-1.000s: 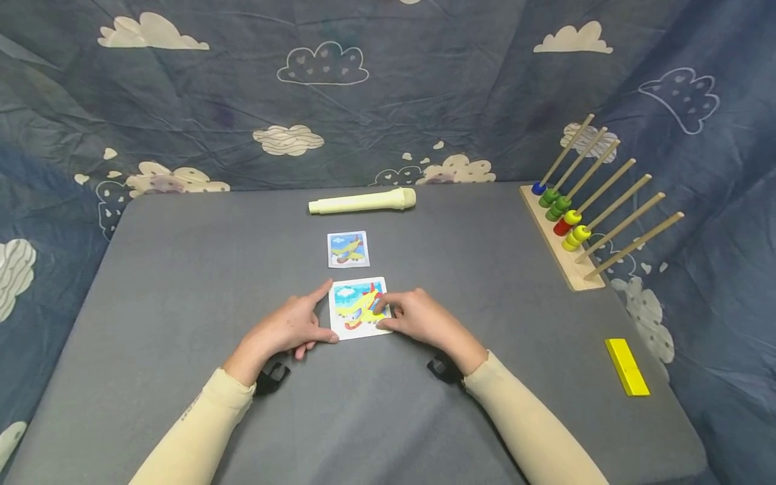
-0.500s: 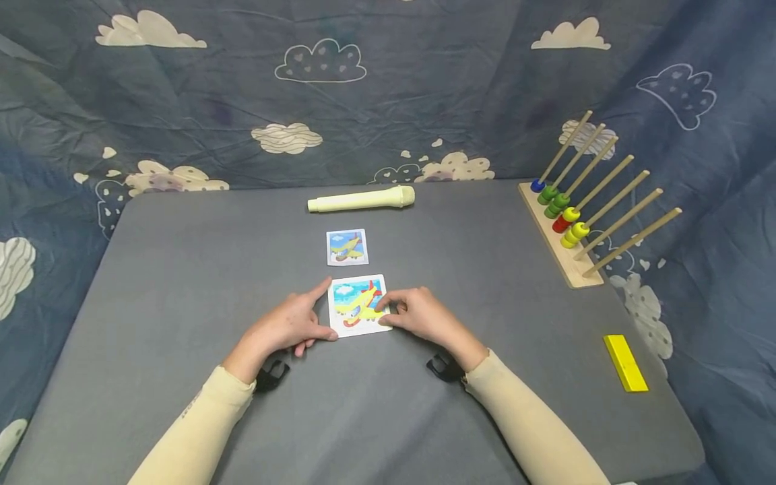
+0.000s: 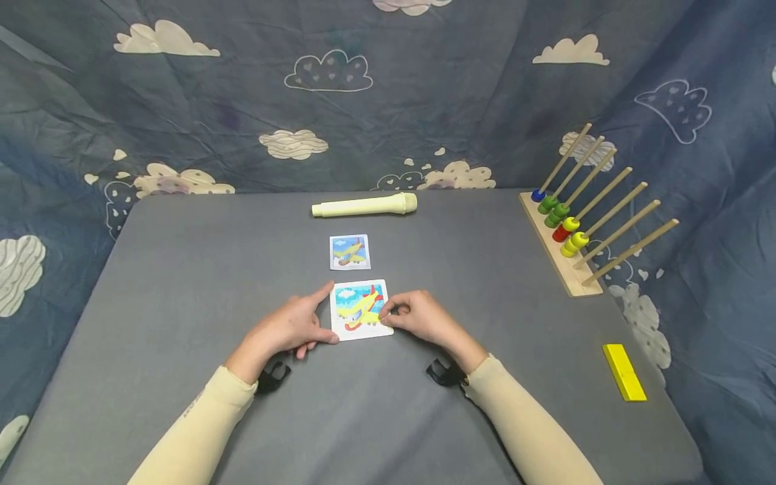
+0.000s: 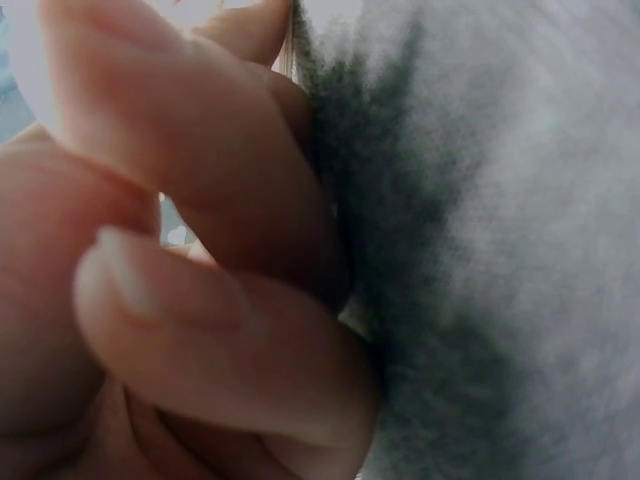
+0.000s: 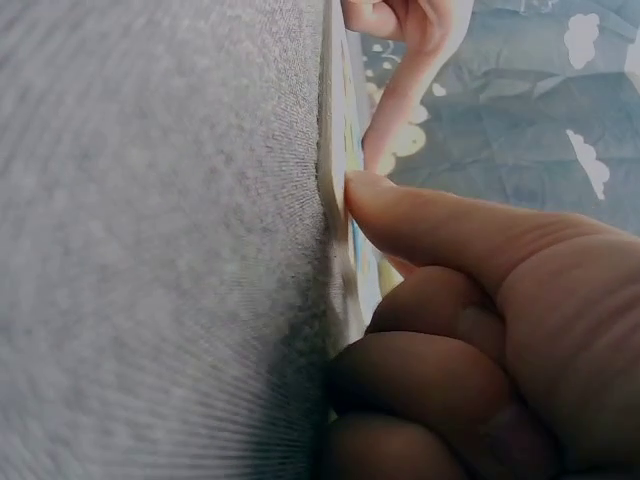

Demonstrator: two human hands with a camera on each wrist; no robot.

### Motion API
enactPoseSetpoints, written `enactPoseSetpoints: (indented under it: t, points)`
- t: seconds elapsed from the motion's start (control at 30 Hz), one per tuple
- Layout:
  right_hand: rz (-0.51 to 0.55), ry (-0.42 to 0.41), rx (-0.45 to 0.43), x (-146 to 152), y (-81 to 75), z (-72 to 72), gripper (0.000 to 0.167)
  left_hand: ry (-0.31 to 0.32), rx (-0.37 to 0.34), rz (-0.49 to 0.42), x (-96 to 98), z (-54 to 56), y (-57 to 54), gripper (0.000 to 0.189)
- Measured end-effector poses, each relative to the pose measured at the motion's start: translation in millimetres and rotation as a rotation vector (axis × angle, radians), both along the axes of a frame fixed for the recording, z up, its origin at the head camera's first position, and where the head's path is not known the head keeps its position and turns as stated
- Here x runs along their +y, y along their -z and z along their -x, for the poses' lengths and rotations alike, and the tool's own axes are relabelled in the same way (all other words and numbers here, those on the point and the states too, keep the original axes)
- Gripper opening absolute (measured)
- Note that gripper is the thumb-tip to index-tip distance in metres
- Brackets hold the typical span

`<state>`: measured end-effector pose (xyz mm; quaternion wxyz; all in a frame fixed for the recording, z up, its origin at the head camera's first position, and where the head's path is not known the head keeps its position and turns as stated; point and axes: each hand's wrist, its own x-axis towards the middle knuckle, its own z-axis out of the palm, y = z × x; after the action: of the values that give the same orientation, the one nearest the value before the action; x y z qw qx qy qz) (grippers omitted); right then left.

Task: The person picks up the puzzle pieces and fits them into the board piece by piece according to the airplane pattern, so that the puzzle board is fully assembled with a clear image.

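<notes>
A square white-bordered airplane puzzle [image 3: 358,303] lies flat on the grey table in the head view, showing a yellow plane on blue. My left hand [image 3: 291,325] spans its left edge, index finger at the upper corner and thumb at the lower one. At the lower right edge, my right hand [image 3: 421,314] pinches with thumb and index finger over the plane's wing, their tips hiding what lies between. The right wrist view has the thumb [image 5: 440,220] at the puzzle's thin edge and the other fingers curled. A smaller matching airplane card [image 3: 349,252] lies just behind.
A pale yellow toy microphone [image 3: 364,205] lies near the back edge. At the right stands a wooden peg stand [image 3: 560,242] with slanted rods and coloured beads. A yellow block [image 3: 624,372] lies near the right edge. Cloud-printed cloth [image 3: 388,108] hangs behind.
My right index finger has drawn back from the picture towards the thumb, and the two tips have come closer together. The left hand and puzzle keep their place; the head view shifts slightly.
</notes>
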<state>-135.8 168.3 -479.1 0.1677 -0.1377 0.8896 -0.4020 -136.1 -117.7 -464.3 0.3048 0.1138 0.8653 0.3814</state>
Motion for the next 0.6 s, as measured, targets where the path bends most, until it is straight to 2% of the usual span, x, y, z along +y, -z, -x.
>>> enactPoseSetpoints:
  t: [0.3,0.47,0.6]
  points:
    - [0.053,0.016,-0.057,7.6,2.0,-1.5,0.004,0.017,0.011,-0.017,5.2,1.7,4.6,0.115]
    - [0.037,0.030,-0.075,15.7,0.3,-5.9,0.006,0.035,0.008,-0.045,12.6,1.6,7.3,0.115]
    - [0.032,0.025,-0.072,17.2,0.4,-5.7,0.005,0.020,0.005,-0.046,15.0,0.4,8.1,0.115]
